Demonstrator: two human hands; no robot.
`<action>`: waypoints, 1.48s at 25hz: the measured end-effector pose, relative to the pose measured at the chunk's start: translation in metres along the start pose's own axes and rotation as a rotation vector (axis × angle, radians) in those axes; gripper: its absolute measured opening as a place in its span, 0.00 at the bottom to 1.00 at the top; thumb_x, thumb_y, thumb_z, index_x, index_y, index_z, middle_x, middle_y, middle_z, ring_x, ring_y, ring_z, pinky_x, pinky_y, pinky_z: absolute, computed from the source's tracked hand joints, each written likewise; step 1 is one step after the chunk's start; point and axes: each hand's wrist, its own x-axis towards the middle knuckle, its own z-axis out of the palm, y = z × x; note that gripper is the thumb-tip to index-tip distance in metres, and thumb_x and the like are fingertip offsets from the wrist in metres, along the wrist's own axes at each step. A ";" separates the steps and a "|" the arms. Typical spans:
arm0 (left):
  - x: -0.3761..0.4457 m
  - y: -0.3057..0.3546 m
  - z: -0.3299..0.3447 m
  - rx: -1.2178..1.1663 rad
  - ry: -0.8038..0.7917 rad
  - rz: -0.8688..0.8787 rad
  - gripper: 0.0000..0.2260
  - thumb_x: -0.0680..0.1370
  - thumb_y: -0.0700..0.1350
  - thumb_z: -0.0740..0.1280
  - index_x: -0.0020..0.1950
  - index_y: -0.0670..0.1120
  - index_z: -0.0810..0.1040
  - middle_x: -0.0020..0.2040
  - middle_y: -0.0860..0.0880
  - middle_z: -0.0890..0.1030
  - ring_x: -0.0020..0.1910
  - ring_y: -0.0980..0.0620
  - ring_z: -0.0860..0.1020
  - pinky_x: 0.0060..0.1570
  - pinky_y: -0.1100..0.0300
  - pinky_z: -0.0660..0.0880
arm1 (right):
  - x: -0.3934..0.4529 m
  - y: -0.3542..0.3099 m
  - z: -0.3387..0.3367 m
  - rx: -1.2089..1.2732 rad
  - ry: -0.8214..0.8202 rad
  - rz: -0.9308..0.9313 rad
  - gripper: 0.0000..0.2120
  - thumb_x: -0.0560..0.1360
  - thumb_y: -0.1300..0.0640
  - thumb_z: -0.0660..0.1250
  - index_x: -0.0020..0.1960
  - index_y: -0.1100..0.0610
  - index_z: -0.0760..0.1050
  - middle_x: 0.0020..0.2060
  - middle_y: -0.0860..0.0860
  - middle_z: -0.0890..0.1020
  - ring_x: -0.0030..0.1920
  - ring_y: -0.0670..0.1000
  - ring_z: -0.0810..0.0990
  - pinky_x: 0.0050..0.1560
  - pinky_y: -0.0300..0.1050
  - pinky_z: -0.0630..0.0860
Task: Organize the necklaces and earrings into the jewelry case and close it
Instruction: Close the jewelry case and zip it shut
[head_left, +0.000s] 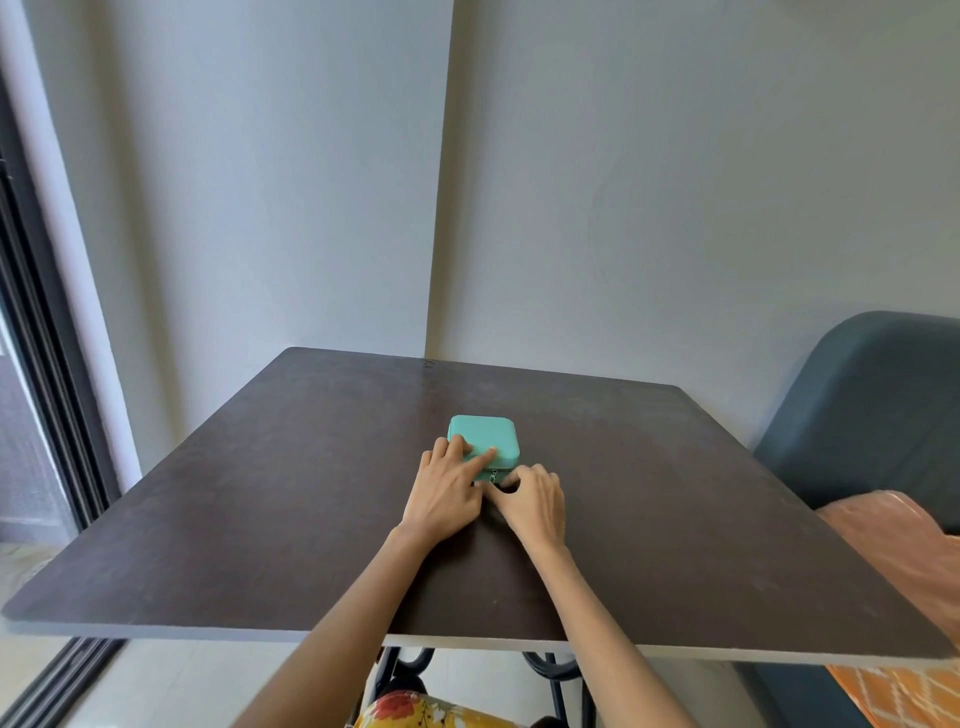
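Note:
A small teal jewelry case (485, 435) with rounded corners lies shut on the dark brown table (260, 493), near its middle. My left hand (448, 493) rests on the case's near left part, fingers spread over the lid, index finger stretched across it. My right hand (532, 501) sits at the case's front edge, its thumb and fingertips pinched at the metal zipper pull (493, 475). No necklaces or earrings are in sight.
A grey wall stands behind the table. A dark blue-grey sofa (878, 405) with an orange cloth (904, 561) is on the right. A dark door frame (47, 374) runs down the left. Table legs and floral clothing show below the near edge.

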 end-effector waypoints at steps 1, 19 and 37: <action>0.000 0.000 0.000 -0.018 0.008 -0.002 0.28 0.70 0.49 0.50 0.70 0.54 0.69 0.58 0.46 0.71 0.57 0.45 0.68 0.56 0.54 0.65 | 0.000 -0.003 0.002 -0.027 0.017 0.018 0.19 0.70 0.39 0.69 0.47 0.54 0.80 0.47 0.51 0.78 0.51 0.54 0.74 0.51 0.47 0.71; 0.009 0.018 0.023 0.093 0.031 0.047 0.19 0.75 0.49 0.56 0.67 0.52 0.68 0.58 0.47 0.71 0.54 0.47 0.70 0.62 0.55 0.64 | 0.036 0.044 -0.018 -0.220 0.120 -0.070 0.06 0.75 0.52 0.66 0.44 0.52 0.78 0.49 0.49 0.80 0.52 0.54 0.74 0.48 0.47 0.69; 0.052 -0.013 0.022 -0.181 -0.103 0.033 0.28 0.72 0.66 0.54 0.68 0.57 0.72 0.61 0.48 0.69 0.62 0.48 0.72 0.70 0.52 0.60 | 0.055 0.081 -0.036 -0.155 0.181 -0.059 0.08 0.69 0.43 0.72 0.38 0.47 0.83 0.45 0.46 0.78 0.53 0.51 0.72 0.55 0.48 0.63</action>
